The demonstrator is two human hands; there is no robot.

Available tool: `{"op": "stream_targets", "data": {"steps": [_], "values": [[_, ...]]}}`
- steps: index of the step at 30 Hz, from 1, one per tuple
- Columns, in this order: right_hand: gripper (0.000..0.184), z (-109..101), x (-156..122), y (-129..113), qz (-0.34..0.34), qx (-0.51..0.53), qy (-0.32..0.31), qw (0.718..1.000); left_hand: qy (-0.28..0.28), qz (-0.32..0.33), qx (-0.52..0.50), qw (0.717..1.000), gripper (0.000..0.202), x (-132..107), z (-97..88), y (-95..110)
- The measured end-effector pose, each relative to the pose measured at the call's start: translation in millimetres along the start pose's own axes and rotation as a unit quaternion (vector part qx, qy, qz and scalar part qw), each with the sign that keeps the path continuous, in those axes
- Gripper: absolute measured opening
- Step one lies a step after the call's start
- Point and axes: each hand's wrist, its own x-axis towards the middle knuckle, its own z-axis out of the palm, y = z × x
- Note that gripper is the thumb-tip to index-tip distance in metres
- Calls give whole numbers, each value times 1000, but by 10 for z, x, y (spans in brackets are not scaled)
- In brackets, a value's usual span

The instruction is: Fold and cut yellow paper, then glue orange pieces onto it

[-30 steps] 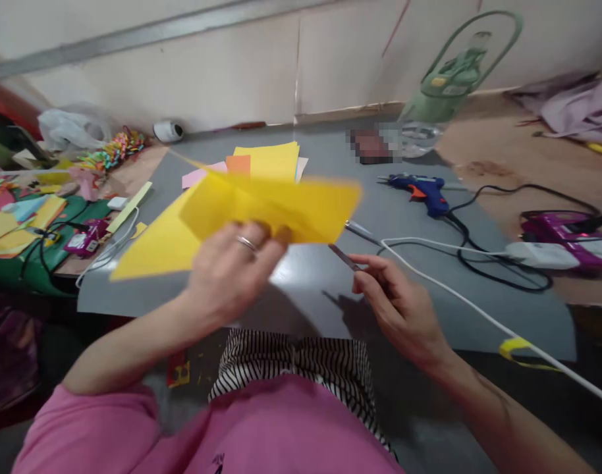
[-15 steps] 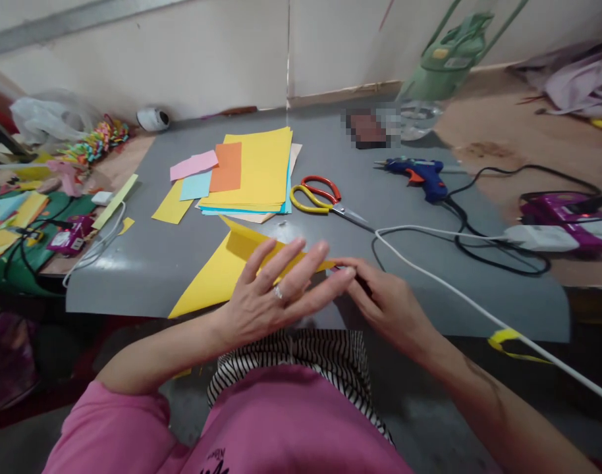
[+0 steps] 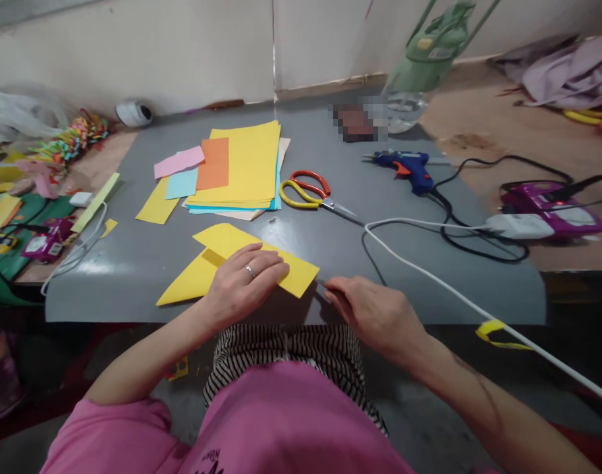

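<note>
My left hand (image 3: 249, 280), with a ring on one finger, lies flat across a folded sheet of yellow paper (image 3: 301, 271). Its fingers are stretched out, pressing the paper to the grey table mat. The folded strip slants down to the right, while a pointed lower part of the sheet spreads out to the left. Just off the strip's right end, my right hand (image 3: 375, 309) is closed in a pinch. A thin, dark tip shows at its fingertips; the rest of what it holds is hidden.
Scissors (image 3: 325, 201) lie beyond the hands, right of a stack of coloured paper (image 3: 249, 164). A blue glue gun (image 3: 404, 168) rests farther right, near a bottle (image 3: 419, 72). A white cable (image 3: 429, 273) crosses the right side to a purple power strip (image 3: 548, 207).
My left hand has come down and left, flattening the fold that stood raised. My right hand has moved off the paper's right end, and the view has shifted slightly.
</note>
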Motion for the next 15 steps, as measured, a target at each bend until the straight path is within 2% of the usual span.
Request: {"op": "stream_targets", "data": {"steps": [3, 7, 8, 11, 12, 15], "values": [[26, 21, 47, 34, -11, -47, -17, 999, -59, 40, -11, 997, 24, -126, 45, -55], [30, -9, 76, 69, -21, -97, -32, 995, -138, 43, -23, 989, 21, -222, 68, -86], [31, -12, 77, 76, -28, -117, -31, 992, -152, 40, -29, 987, 28, -224, 64, -77], [27, 7, 78, 93, -53, -167, -15, 984, -181, 26, -38, 982, 71, -204, 55, -20], [26, 21, 82, 96, -60, -173, -12, 983, -186, 20, -37, 982, 79, -196, 56, 0], [28, 64, 115, 98, -67, -172, -14, 983, -206, -9, -39, 978, 86, -172, 66, 34]]}}
